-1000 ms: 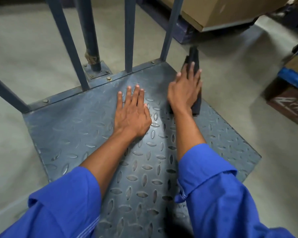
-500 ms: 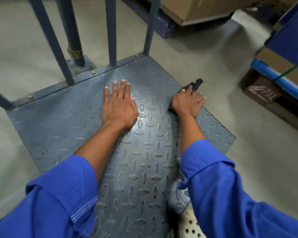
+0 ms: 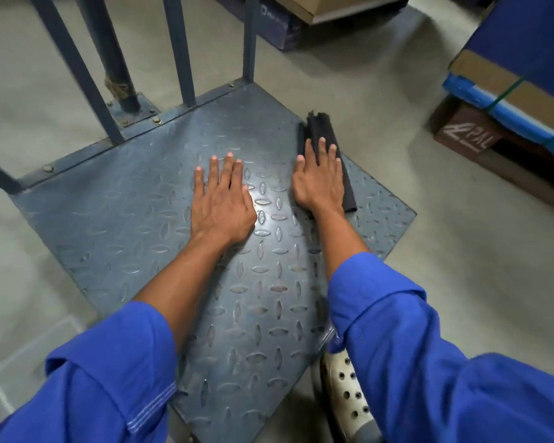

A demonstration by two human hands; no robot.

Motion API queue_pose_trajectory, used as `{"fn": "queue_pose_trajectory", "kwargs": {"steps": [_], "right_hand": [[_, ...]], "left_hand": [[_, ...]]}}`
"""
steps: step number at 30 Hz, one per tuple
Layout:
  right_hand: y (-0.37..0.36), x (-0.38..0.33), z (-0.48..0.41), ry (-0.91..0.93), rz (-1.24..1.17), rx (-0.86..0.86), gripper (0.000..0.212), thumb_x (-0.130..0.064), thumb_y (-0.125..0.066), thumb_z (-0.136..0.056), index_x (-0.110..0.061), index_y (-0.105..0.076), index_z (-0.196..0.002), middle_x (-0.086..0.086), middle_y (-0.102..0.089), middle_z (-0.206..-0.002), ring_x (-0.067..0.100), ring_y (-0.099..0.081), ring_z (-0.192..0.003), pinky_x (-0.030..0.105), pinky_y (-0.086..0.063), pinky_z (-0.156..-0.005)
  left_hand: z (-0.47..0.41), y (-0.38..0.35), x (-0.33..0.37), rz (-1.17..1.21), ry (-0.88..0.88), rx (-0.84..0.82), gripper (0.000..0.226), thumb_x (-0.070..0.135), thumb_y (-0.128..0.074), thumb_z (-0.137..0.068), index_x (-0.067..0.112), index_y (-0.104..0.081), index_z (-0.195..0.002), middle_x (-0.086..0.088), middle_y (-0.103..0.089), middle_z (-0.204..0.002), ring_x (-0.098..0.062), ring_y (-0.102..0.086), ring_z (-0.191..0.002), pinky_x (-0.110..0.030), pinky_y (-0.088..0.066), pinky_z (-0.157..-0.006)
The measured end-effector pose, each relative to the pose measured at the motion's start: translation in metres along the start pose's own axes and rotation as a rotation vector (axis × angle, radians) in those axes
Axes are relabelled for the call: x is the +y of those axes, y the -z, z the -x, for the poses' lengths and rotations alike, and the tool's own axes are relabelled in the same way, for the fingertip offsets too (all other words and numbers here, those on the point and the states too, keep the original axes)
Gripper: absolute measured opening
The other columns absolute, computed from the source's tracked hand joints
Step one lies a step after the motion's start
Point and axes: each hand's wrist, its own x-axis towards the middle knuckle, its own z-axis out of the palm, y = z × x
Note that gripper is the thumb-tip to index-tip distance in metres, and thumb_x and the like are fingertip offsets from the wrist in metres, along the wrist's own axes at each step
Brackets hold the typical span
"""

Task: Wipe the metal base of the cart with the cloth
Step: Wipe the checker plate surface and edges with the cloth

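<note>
The cart's metal base (image 3: pixel 135 219) is a grey-blue plate with a raised diamond tread, lying low over the floor. A dark folded cloth (image 3: pixel 320 129) lies along the plate's right edge. My right hand (image 3: pixel 319 177) presses flat on the cloth with straight fingers, covering its middle. My left hand (image 3: pixel 221 199) rests flat on the bare plate beside it, fingers straight and spread toward the far rail. Both forearms come out of blue sleeves.
Upright blue bars (image 3: pixel 179 46) and a round post (image 3: pixel 112 52) rise from the plate's far edge. A cardboard box on a blue pallet (image 3: pixel 506 91) stands at the right, more boxes at the back. A white perforated shoe (image 3: pixel 349 391) sits by the plate's near corner.
My right hand has slid the cloth back away from me along the right edge, fingers now straight over it. The left hand stays flat on the plate. The view has shifted slightly.
</note>
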Motion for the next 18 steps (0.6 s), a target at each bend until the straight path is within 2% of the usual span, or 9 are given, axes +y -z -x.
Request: {"fn": "queue_pose_trajectory", "kwargs": {"steps": [3, 5, 7, 10, 12, 15, 18], "right_hand": [[0.017, 0.045, 0.02, -0.229, -0.058, 0.179, 0.061, -0.034, -0.023, -0.114, -0.009, -0.013, -0.169, 0.012, -0.004, -0.178, 0.032, 0.001, -0.164, 0.045, -0.003, -0.133], [0.029, 0.05, 0.024, -0.245, -0.08, 0.249, 0.061, -0.031, -0.025, -0.115, -0.006, -0.012, -0.168, 0.014, -0.002, -0.177, 0.033, 0.002, -0.164, 0.044, -0.005, -0.134], [0.037, 0.029, 0.018, -0.114, -0.072, 0.239, 0.06, -0.031, -0.024, -0.115, -0.006, -0.012, -0.169, 0.013, -0.002, -0.177, 0.033, 0.003, -0.164, 0.042, -0.003, -0.133], [0.029, -0.004, 0.007, 0.124, -0.074, 0.036, 0.058, -0.03, -0.026, -0.116, -0.007, -0.017, -0.168, 0.015, -0.007, -0.177, 0.034, 0.001, -0.164, 0.044, -0.003, -0.134], [0.017, -0.003, 0.006, 0.189, -0.039, -0.07, 0.057, -0.03, -0.027, -0.116, -0.009, -0.02, -0.168, 0.012, -0.01, -0.177, 0.032, -0.002, -0.164, 0.046, -0.006, -0.133], [0.012, 0.024, 0.014, 0.105, 0.008, -0.018, 0.058, -0.033, -0.024, -0.115, -0.014, -0.017, -0.169, 0.007, -0.007, -0.178, 0.027, 0.001, -0.165, 0.042, -0.001, -0.133], [0.019, 0.061, 0.042, -0.105, 0.013, 0.094, 0.06, -0.034, -0.023, -0.114, -0.014, -0.014, -0.169, 0.007, -0.005, -0.178, 0.027, 0.001, -0.165, 0.043, -0.001, -0.134]], "left_hand": [[0.002, 0.001, 0.003, 0.008, 0.018, -0.008, 0.065, 0.039, -0.015, -0.112, 0.015, -0.002, -0.171, -0.004, 0.007, -0.179, -0.026, 0.01, -0.165, -0.052, 0.01, -0.133], [0.005, 0.0, 0.008, 0.001, 0.036, 0.003, 0.065, 0.038, -0.015, -0.112, 0.015, -0.003, -0.171, -0.004, 0.006, -0.179, -0.028, 0.01, -0.165, -0.054, 0.009, -0.132], [0.008, -0.003, 0.011, -0.008, 0.05, 0.023, 0.065, 0.039, -0.016, -0.111, 0.015, -0.004, -0.171, -0.005, 0.004, -0.179, -0.029, 0.008, -0.165, -0.056, 0.009, -0.132], [0.012, -0.005, 0.013, -0.003, 0.027, 0.013, 0.066, 0.041, -0.016, -0.111, 0.014, -0.006, -0.171, -0.005, 0.002, -0.18, -0.028, 0.007, -0.166, -0.059, 0.009, -0.131], [0.015, -0.007, 0.013, -0.01, -0.013, 0.011, 0.066, 0.042, -0.017, -0.112, 0.014, -0.007, -0.171, -0.004, 0.001, -0.18, -0.027, 0.005, -0.166, -0.058, 0.009, -0.131], [0.02, -0.013, 0.017, -0.018, -0.054, 0.008, 0.065, 0.042, -0.017, -0.113, 0.015, -0.007, -0.171, -0.002, 0.002, -0.18, -0.025, 0.005, -0.166, -0.057, 0.01, -0.131], [0.024, -0.017, 0.027, -0.022, -0.075, -0.002, 0.065, 0.041, -0.016, -0.112, 0.015, -0.004, -0.171, -0.002, 0.005, -0.179, -0.024, 0.007, -0.166, -0.059, 0.01, -0.131]]}}
